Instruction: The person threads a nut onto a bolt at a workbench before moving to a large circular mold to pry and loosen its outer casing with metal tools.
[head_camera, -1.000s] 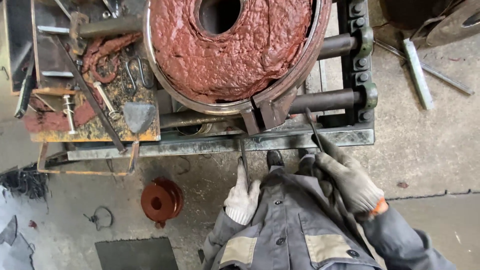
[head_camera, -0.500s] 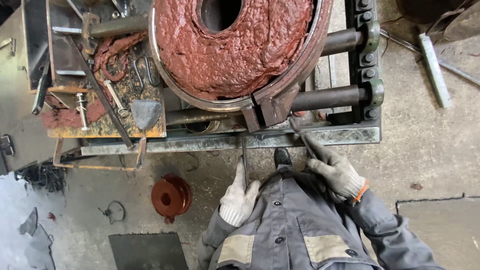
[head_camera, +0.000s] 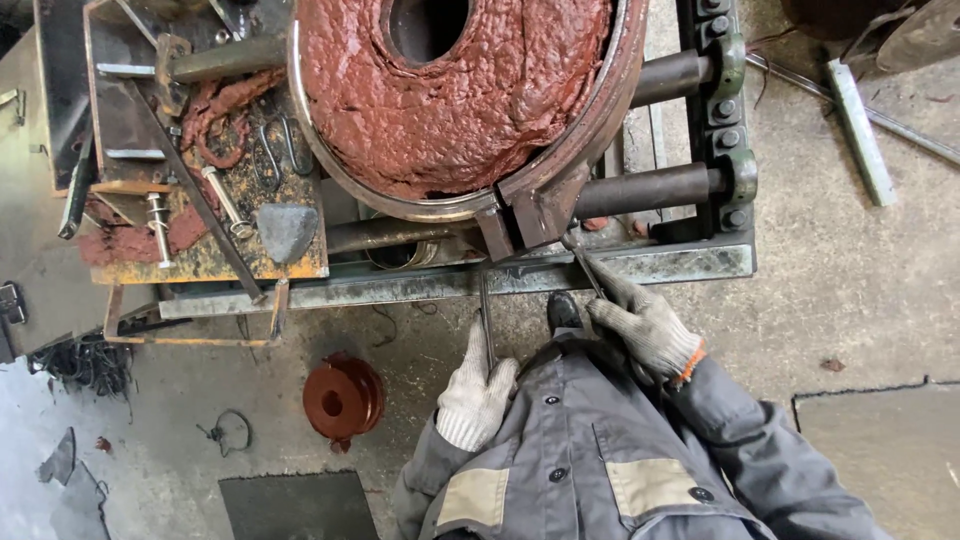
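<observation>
Metal rod (head_camera: 487, 320), thin and dark, stands gripped in the gloved left hand (head_camera: 474, 392), rising from the fist to the steel frame rail (head_camera: 640, 268), while the gloved right hand (head_camera: 645, 325) is closed on a second slim tool (head_camera: 582, 262) whose tip sits just beyond its fingers at the clamp bracket (head_camera: 530, 215) of the ring round the red-caked drum (head_camera: 455, 85). Either tool could, I judge, skid off the greasy-looking metal under force, throwing a hand against the frame edge.

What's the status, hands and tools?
Left hand grips rod. Right hand holds tool at clamp. Nothing blocking.
</observation>
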